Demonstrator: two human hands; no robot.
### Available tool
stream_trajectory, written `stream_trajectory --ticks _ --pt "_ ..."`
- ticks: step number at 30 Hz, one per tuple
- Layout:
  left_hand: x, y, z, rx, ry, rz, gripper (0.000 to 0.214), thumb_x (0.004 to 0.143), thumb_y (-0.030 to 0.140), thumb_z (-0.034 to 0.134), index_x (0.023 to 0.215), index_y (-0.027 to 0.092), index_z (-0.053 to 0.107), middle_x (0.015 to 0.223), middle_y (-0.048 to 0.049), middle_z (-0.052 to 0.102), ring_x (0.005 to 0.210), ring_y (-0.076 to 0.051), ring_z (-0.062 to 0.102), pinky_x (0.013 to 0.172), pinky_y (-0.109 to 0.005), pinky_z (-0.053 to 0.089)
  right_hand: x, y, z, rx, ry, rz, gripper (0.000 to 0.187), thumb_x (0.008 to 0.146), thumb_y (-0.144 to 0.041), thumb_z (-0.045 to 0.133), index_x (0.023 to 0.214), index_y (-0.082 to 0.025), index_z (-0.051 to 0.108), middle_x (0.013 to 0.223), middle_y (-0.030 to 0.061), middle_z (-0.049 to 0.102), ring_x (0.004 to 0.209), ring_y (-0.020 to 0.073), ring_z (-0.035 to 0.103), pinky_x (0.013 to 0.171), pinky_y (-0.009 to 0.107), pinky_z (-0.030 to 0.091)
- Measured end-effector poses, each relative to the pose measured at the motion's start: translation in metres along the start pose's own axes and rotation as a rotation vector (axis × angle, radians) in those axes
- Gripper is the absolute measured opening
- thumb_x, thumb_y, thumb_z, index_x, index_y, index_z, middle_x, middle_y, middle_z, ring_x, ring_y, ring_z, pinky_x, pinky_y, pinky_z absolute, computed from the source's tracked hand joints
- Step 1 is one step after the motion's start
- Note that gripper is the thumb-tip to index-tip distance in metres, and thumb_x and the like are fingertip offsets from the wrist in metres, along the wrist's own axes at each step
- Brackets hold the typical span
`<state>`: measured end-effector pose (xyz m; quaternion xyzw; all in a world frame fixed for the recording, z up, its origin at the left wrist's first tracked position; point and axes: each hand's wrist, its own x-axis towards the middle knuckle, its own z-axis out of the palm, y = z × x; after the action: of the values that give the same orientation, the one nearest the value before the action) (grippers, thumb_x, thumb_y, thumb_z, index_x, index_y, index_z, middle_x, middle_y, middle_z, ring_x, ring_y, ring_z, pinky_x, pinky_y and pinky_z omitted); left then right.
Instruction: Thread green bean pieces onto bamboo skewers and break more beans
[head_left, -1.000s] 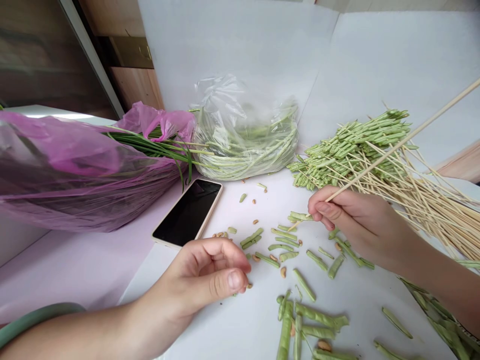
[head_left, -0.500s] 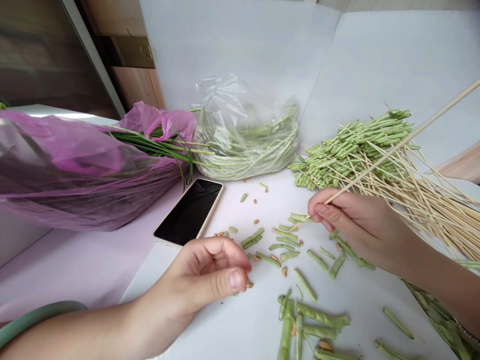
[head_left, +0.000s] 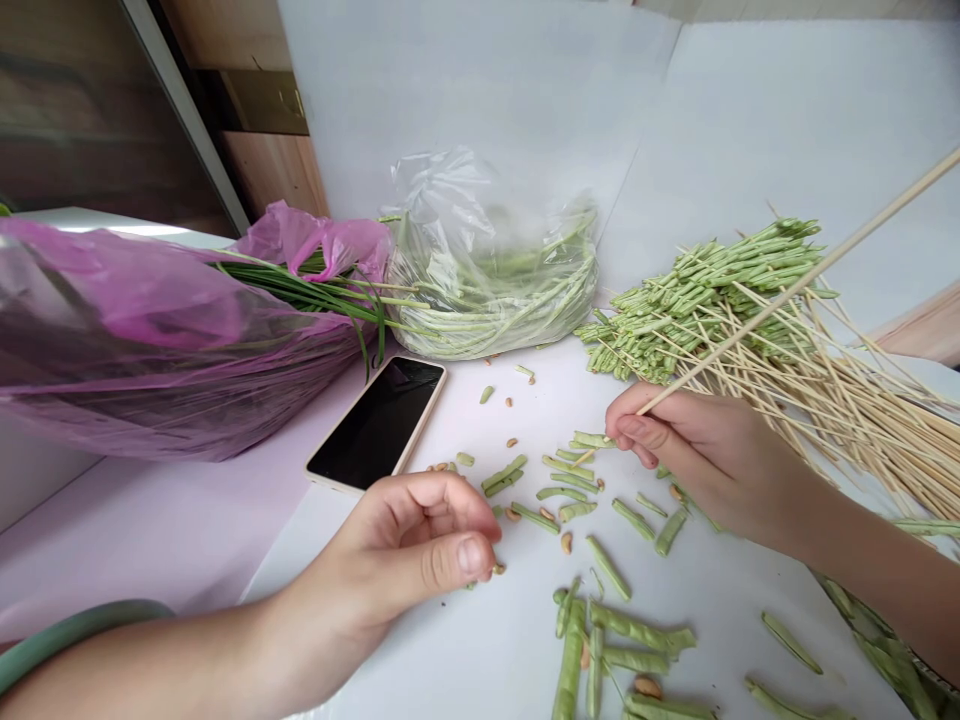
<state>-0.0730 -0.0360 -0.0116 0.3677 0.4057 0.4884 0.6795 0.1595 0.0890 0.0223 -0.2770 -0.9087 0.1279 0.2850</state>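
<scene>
On my feed from the head camera, a white worktop point(head_left: 465, 650) fills most of the frame, with white panels behind it and a wooden cabinet side point(head_left: 274, 170) at the upper left. Along the back lie a pink plastic bag point(head_left: 150, 340), with long green beans poking from its mouth, and a clear plastic bag point(head_left: 487, 290) of coiled long beans. By my reading, that is a good quantity of uncut beans left. In front of them sits a phone point(head_left: 377, 422) in a cream case, its dark screen facing up.

To the right, a stack of bamboo skewers point(head_left: 862, 420) fans across the worktop, its far ends densely threaded with short bean pieces point(head_left: 697, 300); that batch looks finished. Nearer the camera, loose cut beans point(head_left: 607, 568) and tan seeds point(head_left: 566, 542) lie scattered and unthreaded, and a further heap of beans point(head_left: 877, 640) sits at the lower right edge.

The right hand point(head_left: 712, 465) is closed around a single bamboo skewer point(head_left: 862, 230), which rises away over the stack. I see no bean on its visible shaft, and a cut piece point(head_left: 592, 440) lies just beside the fingertips point(head_left: 626, 425). The left hand point(head_left: 405, 550), with a green bangle point(head_left: 75, 640) on its wrist, rests curled above the scattered seeds. Its thumb and fingers are drawn together, and I cannot tell whether they pinch anything small.
</scene>
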Motion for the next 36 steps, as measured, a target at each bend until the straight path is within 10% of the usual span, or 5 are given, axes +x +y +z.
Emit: stream_trajectory --ticks 36 --pt "0.001 -0.001 -0.001 0.028 0.002 0.009 0.039 0.064 0.050 0.083 0.071 0.014 0.068 0.066 -0.0030 0.061 0.066 -0.013 0.050 0.064 -0.024 0.036 -0.003 -0.005 -0.002 0.010 0.009 -0.019 0.029 0.099 -0.029 0.043 0.074 -0.025 0.056 0.059 -0.0072 0.053 0.047 0.0095 0.049 0.045 0.022 0.038"
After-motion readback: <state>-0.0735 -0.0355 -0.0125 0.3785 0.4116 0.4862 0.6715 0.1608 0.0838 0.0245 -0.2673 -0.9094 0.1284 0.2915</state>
